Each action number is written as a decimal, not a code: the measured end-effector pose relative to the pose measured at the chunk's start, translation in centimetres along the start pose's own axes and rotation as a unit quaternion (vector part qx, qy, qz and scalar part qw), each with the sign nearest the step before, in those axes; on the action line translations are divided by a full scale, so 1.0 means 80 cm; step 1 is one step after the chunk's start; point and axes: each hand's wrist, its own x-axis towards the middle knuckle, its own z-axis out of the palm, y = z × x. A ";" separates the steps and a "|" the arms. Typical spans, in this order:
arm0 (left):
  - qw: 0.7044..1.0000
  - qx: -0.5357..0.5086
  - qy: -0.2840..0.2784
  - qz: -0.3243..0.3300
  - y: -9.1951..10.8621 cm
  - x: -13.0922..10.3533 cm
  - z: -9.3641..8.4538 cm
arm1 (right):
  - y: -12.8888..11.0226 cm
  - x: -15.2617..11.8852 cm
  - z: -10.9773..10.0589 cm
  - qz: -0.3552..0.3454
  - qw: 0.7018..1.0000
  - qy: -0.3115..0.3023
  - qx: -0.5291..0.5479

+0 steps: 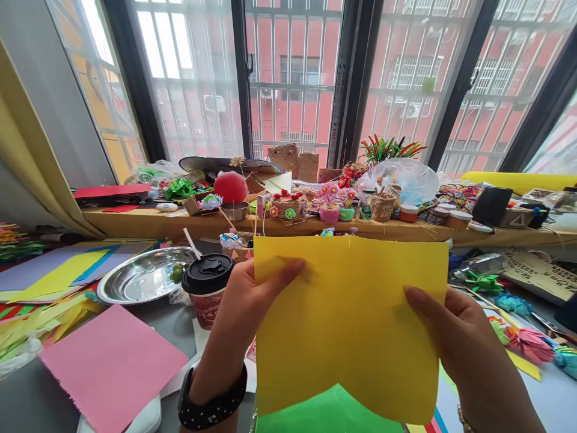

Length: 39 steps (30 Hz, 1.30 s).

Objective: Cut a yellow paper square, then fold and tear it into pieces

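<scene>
A yellow sheet of paper [356,313] is held up in front of me, with a faint crease down its middle and its lower edge bowed up at the centre. My left hand [264,285] pinches its left edge, thumb on the near face and fingers mostly hidden behind. On the opposite edge, my right hand [451,319] grips it the same way, thumb in front. Partly covered below the sheet lies something bright green and flat [333,415]. To the left, a pink square of paper [115,367] with one ragged edge rests over a white object.
A lidded coffee cup [210,288] stands just left of my left hand, beside a metal tray [139,276] with small green fruits. Coloured paper [54,276] is stacked at left. Craft pieces crowd the windowsill [202,227]; paper flowers [527,343] lie at right.
</scene>
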 end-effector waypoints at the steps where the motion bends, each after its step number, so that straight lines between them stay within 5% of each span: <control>1: 1.000 0.001 0.009 0.003 0.000 0.000 0.000 | 0.000 -0.001 0.001 0.002 1.000 0.003 -0.004; 12: 0.998 0.033 0.034 0.040 -0.001 -0.002 0.003 | 0.001 0.003 0.000 -0.004 1.000 0.004 -0.021; 27: 0.994 0.002 0.077 0.076 0.001 -0.008 0.010 | -0.001 -0.002 -0.003 0.097 0.994 0.013 0.045; 39: 0.989 -0.006 0.102 0.105 -0.003 -0.006 0.012 | -0.004 -0.008 0.011 0.073 0.996 0.034 0.043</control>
